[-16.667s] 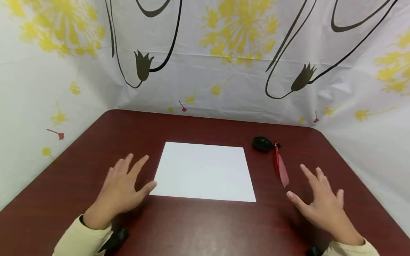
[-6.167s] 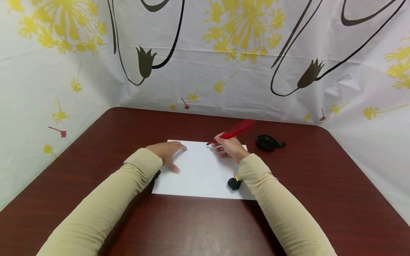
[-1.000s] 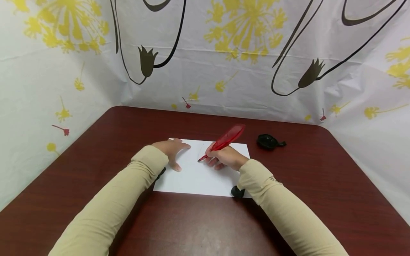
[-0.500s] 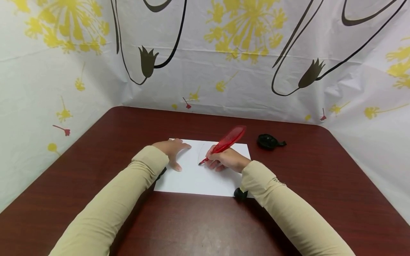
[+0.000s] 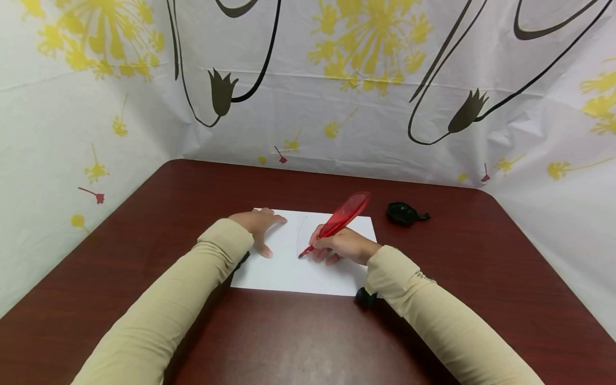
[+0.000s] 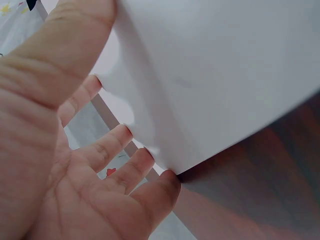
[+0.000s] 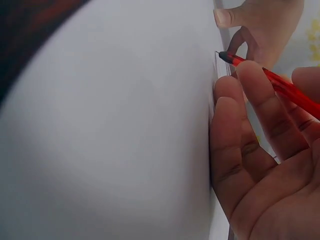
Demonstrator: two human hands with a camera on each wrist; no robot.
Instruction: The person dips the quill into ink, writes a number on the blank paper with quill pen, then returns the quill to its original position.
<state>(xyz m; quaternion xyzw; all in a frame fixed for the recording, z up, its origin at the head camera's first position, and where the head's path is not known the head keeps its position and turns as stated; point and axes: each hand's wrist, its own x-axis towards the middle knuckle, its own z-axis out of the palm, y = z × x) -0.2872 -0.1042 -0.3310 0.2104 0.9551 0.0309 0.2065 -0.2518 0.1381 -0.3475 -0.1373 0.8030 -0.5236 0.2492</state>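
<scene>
red feather pen on white sheet, left hand steadying

right hand [image 5: 343, 247] grasps the red feather pen [image 5: 337, 220], fingers curled round the shaft low down. pen tilts up and away to the right; its dark tip touches the white sheet of paper [image 5: 289, 267] near the sheet's middle. a faint thin curved line runs on the paper from the far edge down to the tip.

left hand [image 5: 257, 224] lies flat on the far left part of the sheet, fingers straight and spread, thumb pointing toward the near edge; it grasps nothing. left wrist view: fingertips [image 6: 135, 135] press the paper at its edge.

sheet lies flat at the centre of the dark red table [image 5: 144, 214]. small black object [image 5: 403, 213] sits on the table just beyond the sheet's far right corner, apart from both hands. floral curtain [image 5: 337, 91] encloses the table on three sides.
</scene>
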